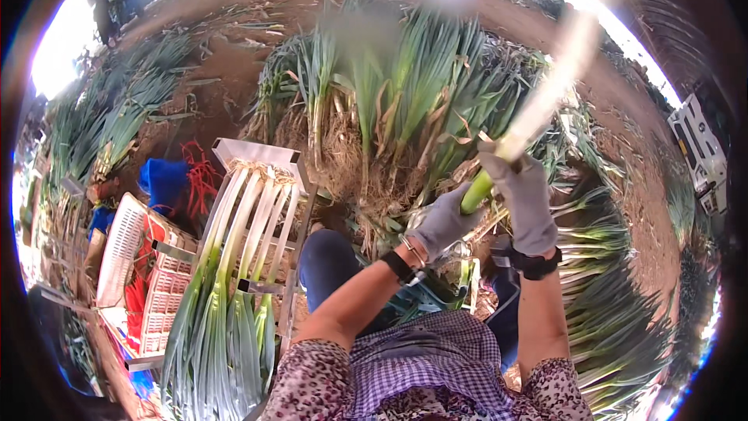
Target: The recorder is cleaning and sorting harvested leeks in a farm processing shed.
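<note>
A long green onion (pixel 480 187) is held up before me at a slant, its white stalk running to the upper right, where it blurs. My right hand (pixel 526 202), in a grey glove, is closed around it where green turns to white. Lower down, my left hand (pixel 447 222), gloved the same way, grips the green part. Beyond both hands stand unpeeled green onions (pixel 403 88) with brown roots and dry leaves. To my left, several cleaned white-stalked onions (pixel 248 216) lie side by side on a metal rack (pixel 257 152), roots at the far end.
Left of the rack is a white plastic basket (pixel 120 251) with red ties (pixel 135 310); blue cloth (pixel 160 181) lies beyond. Many onions (pixel 608 304) are piled along my right. More bunches (pixel 123 105) lie at the far left. A white plastic object (pixel 698 140) stands far right.
</note>
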